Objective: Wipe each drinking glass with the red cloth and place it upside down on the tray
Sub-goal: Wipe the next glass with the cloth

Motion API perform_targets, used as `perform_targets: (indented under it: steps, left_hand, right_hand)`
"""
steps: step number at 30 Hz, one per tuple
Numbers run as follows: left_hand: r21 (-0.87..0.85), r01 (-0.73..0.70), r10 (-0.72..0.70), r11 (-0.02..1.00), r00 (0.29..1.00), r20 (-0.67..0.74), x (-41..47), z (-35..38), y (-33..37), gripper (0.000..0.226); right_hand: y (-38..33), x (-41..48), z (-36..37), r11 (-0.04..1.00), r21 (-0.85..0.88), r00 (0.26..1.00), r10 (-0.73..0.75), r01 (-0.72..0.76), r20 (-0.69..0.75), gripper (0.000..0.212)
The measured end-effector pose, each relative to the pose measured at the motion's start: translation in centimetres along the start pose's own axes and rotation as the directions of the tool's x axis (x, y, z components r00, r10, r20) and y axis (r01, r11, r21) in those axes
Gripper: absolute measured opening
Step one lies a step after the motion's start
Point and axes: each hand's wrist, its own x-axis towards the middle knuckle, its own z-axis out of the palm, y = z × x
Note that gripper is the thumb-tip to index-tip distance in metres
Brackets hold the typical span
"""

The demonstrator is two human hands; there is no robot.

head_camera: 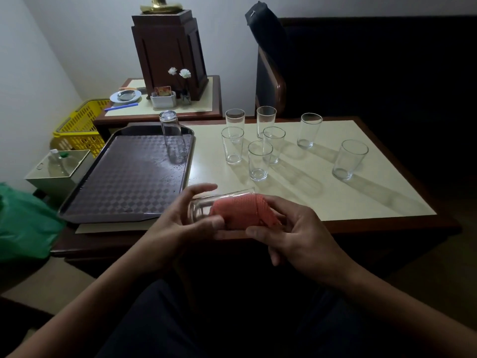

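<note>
1. The left hand [178,223] clasped the glass [204,206] by its base, sideways.
2. The red cloth [242,210] covered its mouth end, gripped by the right hand [291,228].
3. Probably best: turn glass steadily against cloth; the tray [124,192] lay just left of the grip.

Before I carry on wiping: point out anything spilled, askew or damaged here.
Water droplets and a wet sheen lie on the tray beside the upturned glass, near its far right corner. Nothing on the table looks tipped or broken.
</note>
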Motion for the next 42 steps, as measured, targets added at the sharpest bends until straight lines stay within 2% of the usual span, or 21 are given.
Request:
perform_targets:
  steps: [2, 3, 6, 8, 10, 13, 17, 18, 20, 23, 25, 26, 27, 28, 30, 31, 34, 37, 39, 40, 42]
  left_hand:
    - [-0.151, 0.147, -0.144, 0.978, 0.989, 0.028, 0.2, 0.3, -0.2, 0.095]
    - [-0.136, 0.158, -0.157, 0.978, 0.987, 0.015, 0.3, 0.3, -0.4, 0.095]
    - [0.156, 0.037, -0.032, 0.987, 0.999, -0.033, -0.1, 0.1, -0.5, 0.064]
    - [0.323, -0.082, 0.077, 0.943, 0.997, 0.027, -0.3, -0.3, -0.2, 0.054]
    - [0.369, -0.14, 0.109, 0.919, 0.989, 0.102, -0.4, -0.3, 0.1, 0.053]
    - [0.272, -0.078, 0.078, 0.959, 0.997, 0.012, -0.3, 0.2, -0.5, 0.052]
    - [-0.111, 0.021, -0.032, 0.994, 0.995, -0.097, 0.5, 0.6, -0.9, 0.051]
    - [-0.081, 0.002, -0.01, 0.997, 0.995, -0.101, 0.5, 0.5, -0.9, 0.049]
    - [0.161, -0.103, 0.116, 0.982, 0.991, -0.069, 0.3, 0.4, -0.9, 0.049]
    - [0.502, -0.333, 0.336, 0.798, 0.938, 0.088, 0.0, 0.7, -1.2, 0.055]
    - [0.614, -0.347, 0.374, 0.709, 0.923, 0.09, 0.1, 0.3, -1.6, 0.068]
    - [0.606, -0.283, 0.32, 0.743, 0.946, 0.048, 0.1, 0.2, -1.6, 0.077]
    - [0.505, -0.176, 0.198, 0.845, 0.98, 0.009, 0.1, 0.4, -1.3, 0.084]
    - [0.325, -0.044, 0.044, 0.945, 0.999, 0.006, 0.2, 0.6, -1.2, 0.086]
    - [0.02, 0.131, -0.131, 0.991, 0.991, 0.024, 0.3, 0.8, -1.2, 0.072]
    - [0.001, 0.128, -0.128, 0.992, 0.992, 0.005, 0.4, 0.6, -1.2, 0.059]
    - [0.2, 0.013, -0.009, 0.98, 1.0, -0.02, 0.2, 0.3, -0.9, 0.035]
    - [0.218, -0.03, 0.046, 0.976, 0.997, -0.069, 0.5, -0.8, 0.0, 0.041]
    - [0.07, 0.013, -0.004, 0.997, 0.991, -0.132, 0.8, -1.4, 0.3, 0.043]
    - [0.002, 0.04, -0.039, 0.999, 0.988, -0.152, 0.9, -1.5, 0.3, 0.045]
    - [-0.059, 0.083, -0.092, 0.995, 0.981, -0.168, 1.0, -1.3, 0.0, 0.054]
  right_hand:
    - [0.2, -0.2, 0.2, 0.998, -0.058, 0.999, -0.04, 0.039, -0.005, 0.046]
    - [0.3, -0.3, 0.4, 0.997, -0.078, 1.0, -0.028, 0.029, 0.006, 0.045]
    - [0.5, 0.0, 0.4, 0.995, -0.017, 0.993, 0.1, -0.1, 0.055, 0.023]
    - [0.6, 0.5, -0.2, 0.962, 0.117, 0.968, 0.24, -0.247, 0.067, 0.03]
    - [0.5, 0.9, -1.4, 0.915, 0.203, 0.936, 0.33, -0.349, 0.121, 0.037]
    - [0.1, 1.1, -2.8, 0.95, 0.032, 0.931, 0.297, -0.311, 0.214, 0.029]
    - [-0.9, 0.7, -2.4, 0.953, -0.303, 0.959, 0.108, -0.024, 0.261, 0.056]
    - [-0.7, 0.6, -2.1, 0.932, -0.362, 0.967, 0.074, 0.02, 0.242, 0.054]
    - [0.3, 0.6, -1.5, 0.941, -0.338, 0.974, 0.08, -0.004, 0.21, 0.044]
    - [1.1, 0.8, -1.3, 0.97, 0.007, 0.955, 0.238, -0.243, 0.177, 0.032]
    - [1.2, 0.9, -1.2, 0.951, 0.174, 0.959, 0.23, -0.258, 0.164, 0.029]
    - [1.2, 0.9, -1.1, 0.97, 0.147, 0.975, 0.176, -0.195, 0.132, 0.029]
    - [1.2, 0.9, -1.0, 0.992, 0.063, 0.99, 0.104, -0.111, 0.099, 0.032]
    - [1.2, 0.8, -0.9, 0.999, -0.04, 0.996, 0.035, -0.032, 0.079, 0.035]
    - [1.2, 0.7, -0.8, 0.989, -0.148, 0.995, 0.0, 0.014, 0.096, 0.041]
    - [1.3, 0.7, -0.9, 0.991, -0.135, 0.991, 0.034, -0.016, 0.13, 0.041]
    - [1.1, 1.0, -1.1, 0.979, 0.078, 0.967, 0.169, -0.186, 0.191, 0.03]
    - [1.1, 2.0, -2.1, 0.805, 0.467, 0.928, 0.352, -0.365, 0.119, 0.025]
    - [1.1, 2.7, -3.1, 0.671, 0.669, 0.901, 0.434, -0.321, -0.002, 0.023]
    - [1.0, 2.8, -3.5, 0.657, 0.701, 0.896, 0.441, -0.278, -0.059, 0.022]
    - [0.8, 2.7, -4.1, 0.806, 0.546, 0.91, 0.375, -0.226, -0.177, 0.016]
